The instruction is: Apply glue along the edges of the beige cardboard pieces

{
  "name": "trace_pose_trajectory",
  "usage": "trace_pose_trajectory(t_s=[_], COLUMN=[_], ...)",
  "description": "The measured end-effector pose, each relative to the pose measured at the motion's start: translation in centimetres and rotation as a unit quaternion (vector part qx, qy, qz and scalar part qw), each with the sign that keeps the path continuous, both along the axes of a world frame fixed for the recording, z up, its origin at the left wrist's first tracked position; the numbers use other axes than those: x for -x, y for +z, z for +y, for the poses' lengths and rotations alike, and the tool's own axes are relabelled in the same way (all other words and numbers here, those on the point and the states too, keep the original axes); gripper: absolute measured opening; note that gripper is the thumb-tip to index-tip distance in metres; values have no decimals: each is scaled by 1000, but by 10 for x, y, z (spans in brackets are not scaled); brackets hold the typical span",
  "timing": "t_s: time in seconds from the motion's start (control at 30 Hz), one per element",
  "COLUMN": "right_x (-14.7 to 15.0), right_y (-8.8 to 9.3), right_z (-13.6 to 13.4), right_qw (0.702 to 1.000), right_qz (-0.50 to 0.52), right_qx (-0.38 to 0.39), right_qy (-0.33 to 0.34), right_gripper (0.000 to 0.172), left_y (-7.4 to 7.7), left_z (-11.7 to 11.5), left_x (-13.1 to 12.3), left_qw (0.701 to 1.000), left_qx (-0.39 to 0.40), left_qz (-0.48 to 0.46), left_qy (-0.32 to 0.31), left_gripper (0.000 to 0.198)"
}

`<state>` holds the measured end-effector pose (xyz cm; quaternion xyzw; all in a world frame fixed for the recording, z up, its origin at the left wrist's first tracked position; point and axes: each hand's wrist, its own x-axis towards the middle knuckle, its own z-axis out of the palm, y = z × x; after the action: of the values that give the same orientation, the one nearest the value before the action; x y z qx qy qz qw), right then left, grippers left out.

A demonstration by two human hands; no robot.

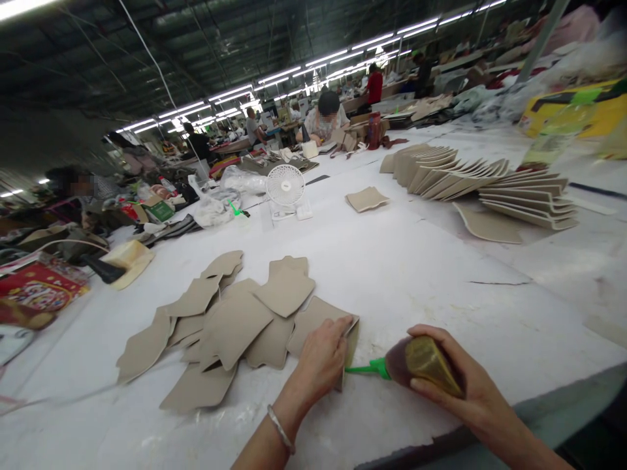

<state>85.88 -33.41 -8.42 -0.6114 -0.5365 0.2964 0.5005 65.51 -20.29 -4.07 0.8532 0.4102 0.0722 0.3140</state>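
Observation:
My right hand (455, 372) is closed around a squeeze bottle (421, 362) of brownish liquid, tipped on its side. The bottle's green nozzle (367, 368) points left, its tip at the edge of a beige leather-like piece (318, 313). My left hand (323, 356), with a bangle at the wrist, grips that piece near its right edge, index finger stretched along the top; the thumb is hidden. Left of this hand lies a loose, overlapping heap of similar beige pieces (240, 323) on the white table (411, 261).
Fanned rows of beige pieces (441, 173) stand at the back right, with a small stack (367, 199) to their left. A white fan (285, 186) stands mid-table. A pale block-shaped container with a black brush-like part (130, 261) lies left. Several people work farther back.

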Motion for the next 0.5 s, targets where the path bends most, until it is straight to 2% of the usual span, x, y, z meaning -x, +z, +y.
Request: trace_pose_trajectory(t_s=[0.2, 0.3, 0.5], right_x=[2, -5, -24], right_y=[-1, -2, 3], right_z=[-2, 4, 19], right_qw=[998, 999, 992], right_qz=[-8, -33, -73], right_qx=[-18, -15, -56], right_qy=[57, 19, -86], right_gripper=[48, 46, 44], left_y=[2, 1, 1], left_z=[0, 0, 2], left_x=[0, 0, -2], left_qw=[1000, 1000, 1000], left_qx=[5, 7, 16], left_qz=[1, -1, 0], left_qy=[4, 5, 3], left_gripper=[46, 46, 47])
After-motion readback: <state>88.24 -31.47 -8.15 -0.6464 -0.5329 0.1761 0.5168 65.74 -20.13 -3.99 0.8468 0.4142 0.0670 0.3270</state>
